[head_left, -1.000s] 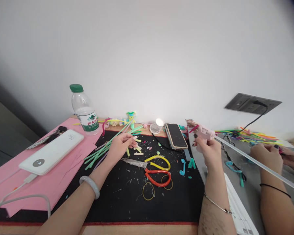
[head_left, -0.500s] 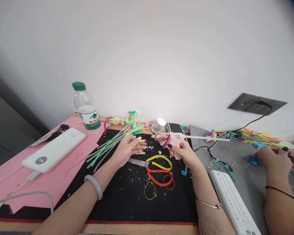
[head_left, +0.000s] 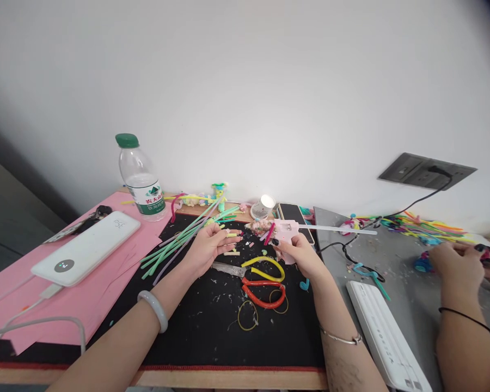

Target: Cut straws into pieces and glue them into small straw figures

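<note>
My right hand [head_left: 301, 255] is closed around the handle of a pink glue gun [head_left: 284, 231], with a long white glue stick [head_left: 338, 229] out of its back end. The gun's nozzle end is crusted and points left, toward my left hand [head_left: 206, 246]. A short pale yellow pipe cleaner piece [head_left: 231, 235] is pinched between that hand's thumb and fingers. Below the fingers shows another short pale piece [head_left: 232, 253]. Scissors [head_left: 265, 306] with one red and one yellow handle lie under and between my hands.
Green and lilac pipe cleaners [head_left: 175, 246] lie left of my hand on the black mat [head_left: 196, 337]. A bottle [head_left: 145, 185], paper cup [head_left: 263, 208] and phone [head_left: 296, 218] stand or lie behind. White power banks [head_left: 90, 247] flank the mat. A co-worker's hands [head_left: 459, 267] are at right.
My right hand and the glue gun have shifted slightly left, nearer my left hand. The whole view has moved a little; both grips stay the same.
</note>
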Demonstrator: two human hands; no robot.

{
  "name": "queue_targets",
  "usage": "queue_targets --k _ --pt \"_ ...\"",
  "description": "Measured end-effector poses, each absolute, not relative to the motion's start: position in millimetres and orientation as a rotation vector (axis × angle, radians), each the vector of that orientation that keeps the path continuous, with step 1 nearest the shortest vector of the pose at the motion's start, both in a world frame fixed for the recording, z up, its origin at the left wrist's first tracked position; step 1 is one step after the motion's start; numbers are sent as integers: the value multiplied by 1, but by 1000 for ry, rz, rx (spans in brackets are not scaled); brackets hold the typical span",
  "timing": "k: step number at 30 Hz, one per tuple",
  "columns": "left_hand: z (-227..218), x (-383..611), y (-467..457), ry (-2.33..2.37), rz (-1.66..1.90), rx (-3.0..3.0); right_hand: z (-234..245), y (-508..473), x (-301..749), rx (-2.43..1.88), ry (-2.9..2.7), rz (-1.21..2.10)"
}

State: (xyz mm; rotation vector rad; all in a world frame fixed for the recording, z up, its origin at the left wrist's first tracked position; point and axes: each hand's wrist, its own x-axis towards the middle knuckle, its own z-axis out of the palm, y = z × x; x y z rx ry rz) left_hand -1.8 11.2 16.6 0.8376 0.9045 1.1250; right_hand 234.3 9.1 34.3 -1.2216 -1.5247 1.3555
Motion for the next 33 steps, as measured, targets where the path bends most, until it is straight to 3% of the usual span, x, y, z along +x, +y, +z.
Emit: queue_targets --k 33 --pt "14 2 8 1022 1030 927 35 11 237 -1227 -1557 1291"
